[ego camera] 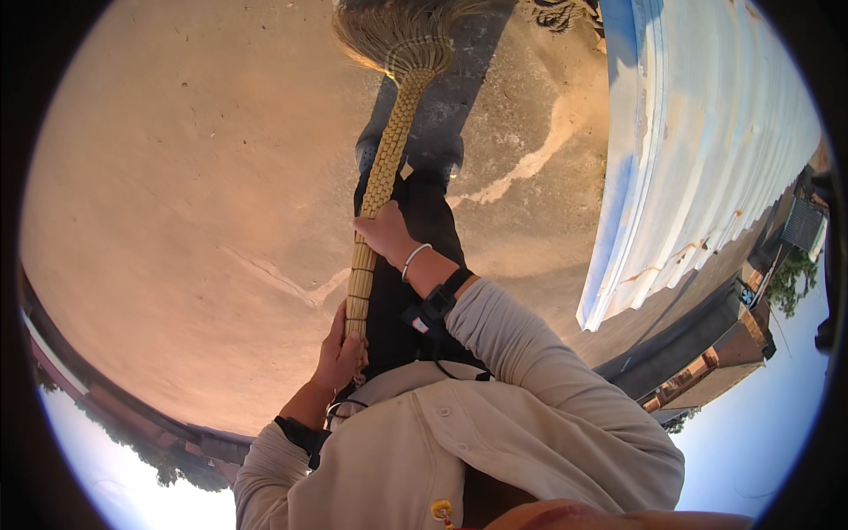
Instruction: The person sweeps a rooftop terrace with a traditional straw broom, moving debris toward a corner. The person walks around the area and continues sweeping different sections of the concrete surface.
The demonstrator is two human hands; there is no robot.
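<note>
A long straw broom (392,142) runs from my waist out past my feet, its braided handle slanting slightly. Around the lower end of the handle my left hand (340,351) is closed. Higher up, about mid-handle, my right hand (385,228) grips it, with a pale bangle and a black strap on that wrist. The broom's fanned bristles (404,36) lie at the top of the view, over the shadowed ground; whether they touch it I cannot tell.
Cracked concrete ground (199,165) spreads around my feet. To the right stands a pale blue and white corrugated metal sheet (689,165). A coiled rope (558,14) lies near its far end. Low brick structures (709,371) and trees line the rim.
</note>
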